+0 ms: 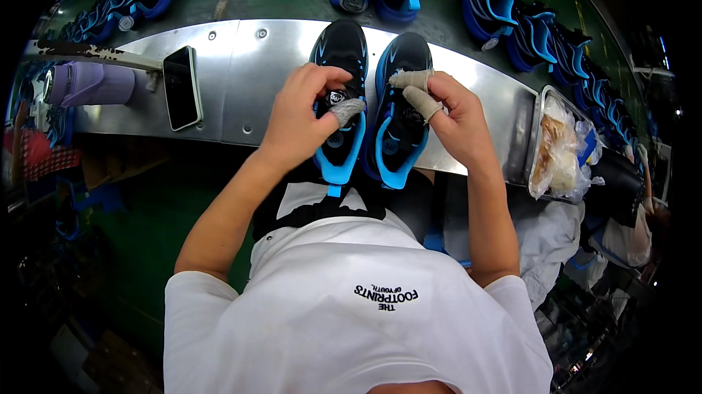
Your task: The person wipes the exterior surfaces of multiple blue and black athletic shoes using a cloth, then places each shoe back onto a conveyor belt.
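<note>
Sneakers (338,39) in black mesh with bright blue lining, one hand over each

So both shoes sit side by side on a shiny silver metal surface (241,79), toes pointing away, heels at the near edge. Left hand (311,105), grey fabric cover on the thumb, is at the left shoe's tongue: its grip is loosely parted, nothing visibly pinched. Right hand (450,112) has beige wraps (422,103) on thumb and forefinger, over the other shoe's laces. That grip is nearly closed, but can't tell if it's got a lace. Off left: dark-screened phone (183,90), lavender bottle (99,84). Right: metal tray (536,130) with clear plastic bags (563,149).
</note>
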### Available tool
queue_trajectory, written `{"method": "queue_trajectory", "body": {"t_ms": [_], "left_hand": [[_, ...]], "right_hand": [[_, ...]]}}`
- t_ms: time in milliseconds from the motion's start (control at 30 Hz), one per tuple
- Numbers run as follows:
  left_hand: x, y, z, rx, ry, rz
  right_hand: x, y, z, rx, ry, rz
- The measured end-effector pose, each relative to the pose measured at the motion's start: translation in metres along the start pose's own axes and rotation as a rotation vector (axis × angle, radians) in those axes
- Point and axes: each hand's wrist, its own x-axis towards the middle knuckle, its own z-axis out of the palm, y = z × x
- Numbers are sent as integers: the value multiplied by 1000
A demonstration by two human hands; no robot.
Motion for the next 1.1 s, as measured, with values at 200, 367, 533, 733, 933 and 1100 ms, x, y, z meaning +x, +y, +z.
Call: {"method": "queue_trajectory", "body": {"t_ms": [200,367,533,733,933,1100], "left_hand": [[1,-14,-23,-232,-239,70],[-36,-15,-9,-233,98,105],[-79,1,-3,-334,137,-79],[-78,29,5,117,-191,196],[-44,39,40,483,-416,190],[-19,33,-19,349,-415,133]], "right_hand": [[15,-8,11,-28,-47,-64],[22,-20,46,-113,-192,-348],[21,-8,60,-323,-195,-405],[13,-10,87,-407,114,-389],[13,-26,63,-196,41,-206],[1,-42,16,-71,112,-195]]}}
